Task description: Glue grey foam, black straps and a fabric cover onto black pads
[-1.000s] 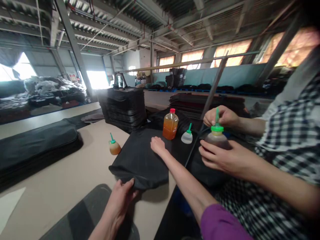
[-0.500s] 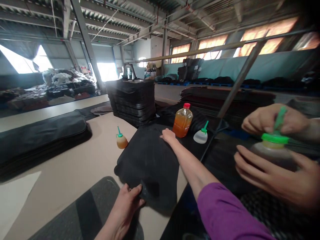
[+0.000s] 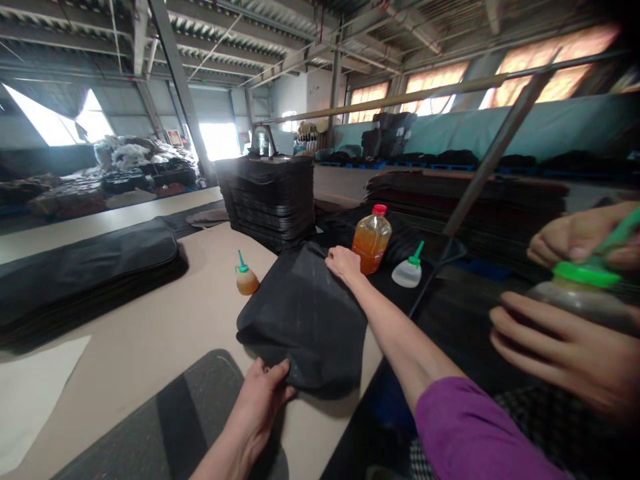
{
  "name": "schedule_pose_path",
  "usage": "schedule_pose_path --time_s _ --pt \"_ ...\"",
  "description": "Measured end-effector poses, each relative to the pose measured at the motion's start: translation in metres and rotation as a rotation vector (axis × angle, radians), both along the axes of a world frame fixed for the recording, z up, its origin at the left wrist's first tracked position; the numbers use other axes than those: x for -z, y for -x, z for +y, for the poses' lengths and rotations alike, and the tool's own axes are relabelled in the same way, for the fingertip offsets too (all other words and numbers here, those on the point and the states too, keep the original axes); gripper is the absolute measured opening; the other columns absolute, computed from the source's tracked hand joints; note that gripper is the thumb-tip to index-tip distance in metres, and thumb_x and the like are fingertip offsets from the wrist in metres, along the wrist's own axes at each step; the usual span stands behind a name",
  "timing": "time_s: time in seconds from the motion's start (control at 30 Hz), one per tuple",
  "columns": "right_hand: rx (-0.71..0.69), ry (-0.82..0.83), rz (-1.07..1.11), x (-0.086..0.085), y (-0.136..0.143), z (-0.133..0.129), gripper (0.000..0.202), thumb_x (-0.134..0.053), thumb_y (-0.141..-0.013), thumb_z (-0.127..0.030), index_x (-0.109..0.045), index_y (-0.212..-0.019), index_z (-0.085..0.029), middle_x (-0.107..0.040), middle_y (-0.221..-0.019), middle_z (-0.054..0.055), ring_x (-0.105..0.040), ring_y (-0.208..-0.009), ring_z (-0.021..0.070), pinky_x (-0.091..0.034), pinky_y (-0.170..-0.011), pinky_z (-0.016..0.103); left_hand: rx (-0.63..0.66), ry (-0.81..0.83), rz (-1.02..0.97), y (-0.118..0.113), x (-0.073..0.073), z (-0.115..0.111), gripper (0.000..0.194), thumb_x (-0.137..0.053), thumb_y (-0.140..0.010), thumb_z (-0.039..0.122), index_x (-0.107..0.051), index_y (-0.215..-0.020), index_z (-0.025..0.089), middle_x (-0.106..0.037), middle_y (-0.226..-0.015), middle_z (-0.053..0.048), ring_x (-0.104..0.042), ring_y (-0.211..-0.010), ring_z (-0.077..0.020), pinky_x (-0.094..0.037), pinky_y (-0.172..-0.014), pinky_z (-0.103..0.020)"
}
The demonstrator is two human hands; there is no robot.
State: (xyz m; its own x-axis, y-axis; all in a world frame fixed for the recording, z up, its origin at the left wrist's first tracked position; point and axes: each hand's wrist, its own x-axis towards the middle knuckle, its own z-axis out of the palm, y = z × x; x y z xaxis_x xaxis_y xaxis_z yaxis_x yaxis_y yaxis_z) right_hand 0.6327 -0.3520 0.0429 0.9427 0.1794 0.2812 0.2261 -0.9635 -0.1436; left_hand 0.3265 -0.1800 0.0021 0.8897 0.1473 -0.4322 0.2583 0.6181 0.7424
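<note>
1. Pinches near edge of black sheet [image 3: 310, 313] between left hand's [image 3: 263, 397] thumb and fingers.
2. Bunches right hand's [image 3: 344, 262] fingers at far edge; cannot tell whether pinching.
3. Lies partly over pale tabletop [image 3: 200, 293].
4. Looks light, pliable; best gripped by opposite edges.

A beige tabletop [image 3: 200, 310] carries stacked black sheets [image 3: 90, 273] and bottles [image 3: 247, 280].

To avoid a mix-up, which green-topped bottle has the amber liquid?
The leftmost bottle, just beside the black sheet. The pale bottle, right of the red-capped jug, looks whitish; the third bottle, in a co-worker's hands, looks greyish.
</note>
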Motion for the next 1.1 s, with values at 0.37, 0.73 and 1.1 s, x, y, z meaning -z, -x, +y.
schedule_pose_path --time_s 0.37,0.73,1.1 --pt "0.02 -0.219 -0.556 -0.103 0.033 0.032 0.025 -0.04 -0.099 -0.022 -0.06 -0.111 -0.011 -0.057 -0.125 0.019 -0.046 -0.121 0.0323 -0.04 -0.102 0.046 0.131 0.034 0.044 -0.005 -0.013 0.002 0.024 -0.078 -0.085 0.025 -0.057 -0.091 0.015 -0.069 -0.09 -0.008 -0.071 -0.079 -0.016 -0.057 -0.07 -0.024" --pt "-0.329 -0.682 -0.858 -0.203 0.161 0.047 0.011 -0.039 -0.102 -0.033 -0.049 -0.104 -0.029 -0.064 -0.128 0.01 -0.061 -0.116 0.0237 -0.047 -0.1 0.042 0.033 -0.212 -0.184 0.03 -0.055 0.037 0.071 -0.088 -0.074 0.033 -0.052 -0.133 0.02 -0.054 -0.144 -0.019 -0.063 -0.12 -0.0282 -0.056 -0.085 -0.03" --pt "-0.711 -1.319 -0.439 -0.283 0.274 0.052 0.02 -0.063 -0.082 -0.047 -0.05 -0.066 -0.042 -0.049 -0.066 0.005 -0.057 -0.069 0.0279 -0.039 -0.056 0.041 -0.159 0.001 -0.397 0.031 -0.069 0.048 0.098 -0.089 -0.076 0.033 -0.032 -0.155 0.028 -0.034 -0.162 -0.014 -0.035 -0.149 -0.0255 -0.032 -0.12 -0.034"
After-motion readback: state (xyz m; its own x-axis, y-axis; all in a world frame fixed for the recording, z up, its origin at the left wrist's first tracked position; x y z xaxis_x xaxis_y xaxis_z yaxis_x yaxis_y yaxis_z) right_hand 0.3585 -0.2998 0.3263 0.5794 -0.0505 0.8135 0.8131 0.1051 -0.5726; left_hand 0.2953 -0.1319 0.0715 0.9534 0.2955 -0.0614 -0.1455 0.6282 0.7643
